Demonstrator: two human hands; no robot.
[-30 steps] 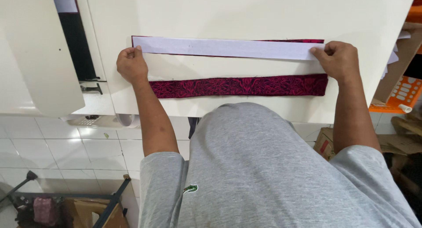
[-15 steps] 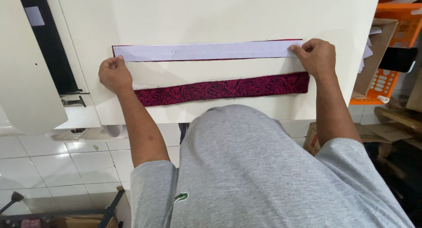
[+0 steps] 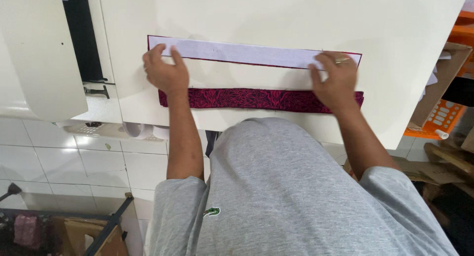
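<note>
A long white strip (image 3: 247, 53) lies across the cream work surface (image 3: 276, 14), with a thin dark red fabric edge showing under it. My left hand (image 3: 165, 71) rests with fingers spread on the strip's left end. My right hand (image 3: 335, 80), a ring on one finger, presses flat on the strip's right end and partly covers the second strip. That second strip, dark red patterned fabric (image 3: 247, 99), lies parallel below the white one, close to the table's near edge.
A cream machine housing (image 3: 39, 53) with a black slot (image 3: 81, 34) stands at the left. Orange plastic crates (image 3: 444, 118) and cardboard sit at the right. White floor tiles (image 3: 74, 162) lie below the table edge, and my grey shirt (image 3: 276, 196) fills the foreground.
Both hands have slid inward along the white strip from its outer ends, the right hand dropping lower over the red fabric. The camera view has shifted.
</note>
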